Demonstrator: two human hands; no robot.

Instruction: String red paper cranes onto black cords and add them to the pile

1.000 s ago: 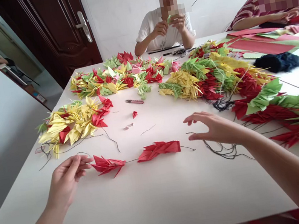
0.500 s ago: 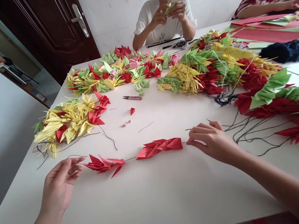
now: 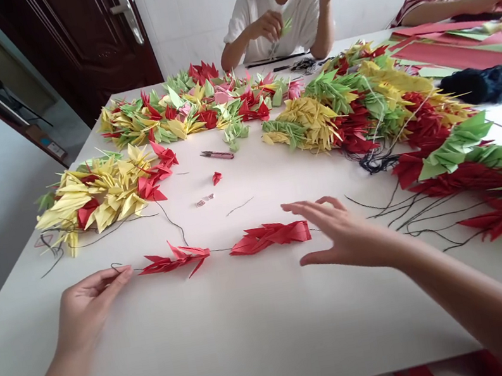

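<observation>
Two strings of folded red paper lie on one dark thread above the white table (image 3: 238, 344): a spiky left piece (image 3: 175, 260) and a denser right piece (image 3: 269, 237). Thumb and fingers of my left hand (image 3: 94, 301) pinch the thread's left end, just left of the spiky piece. My right hand (image 3: 343, 233) is spread, thumb apart from the fingers, beside the right end of the denser piece, with nothing gripped. The thread shows between the two pieces.
Yellow and red folded paper (image 3: 105, 196) lies at the left; a multicoloured pile (image 3: 190, 111) is behind. More garlands (image 3: 363, 108) with loose threads fill the right. Small snips (image 3: 217, 154) and a red scrap (image 3: 216, 177) lie mid-table. Two people sit across, beside paper sheets (image 3: 454, 53).
My right hand has let go of the thread and spread its fingers. My left hand has shifted slightly left, still pinching. The person opposite has raised one hand.
</observation>
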